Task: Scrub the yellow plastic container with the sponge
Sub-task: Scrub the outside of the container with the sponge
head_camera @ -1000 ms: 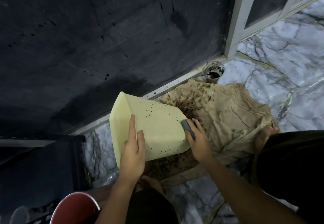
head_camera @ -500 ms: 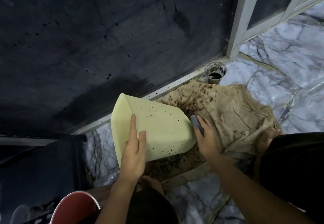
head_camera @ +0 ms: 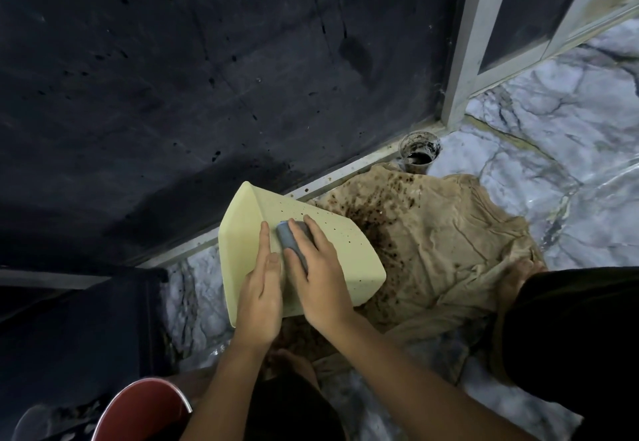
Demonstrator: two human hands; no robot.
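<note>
The yellow plastic container (head_camera: 342, 250) lies tipped on its side over a stained cloth, its flat base facing left and its upper wall dotted with dark specks. My left hand (head_camera: 259, 295) grips its near left edge, fingers laid along the base corner. My right hand (head_camera: 318, 278) presses a grey-blue sponge (head_camera: 288, 238) flat onto the upper wall, close beside my left fingers. The container's open mouth is hidden from view.
A crumpled tan cloth (head_camera: 449, 240) with dark brown stains covers the marble floor (head_camera: 553, 136). A dirty cup (head_camera: 418, 150) stands by the white frame (head_camera: 473, 60). A dark wall (head_camera: 207, 77) rises behind. A red bucket rim (head_camera: 138, 409) shows at bottom left. My bare foot (head_camera: 518, 278) rests on the cloth.
My right hand has carried the sponge from the container's right end up and left across the wall to beside my left hand. The left hand kept its grip.
</note>
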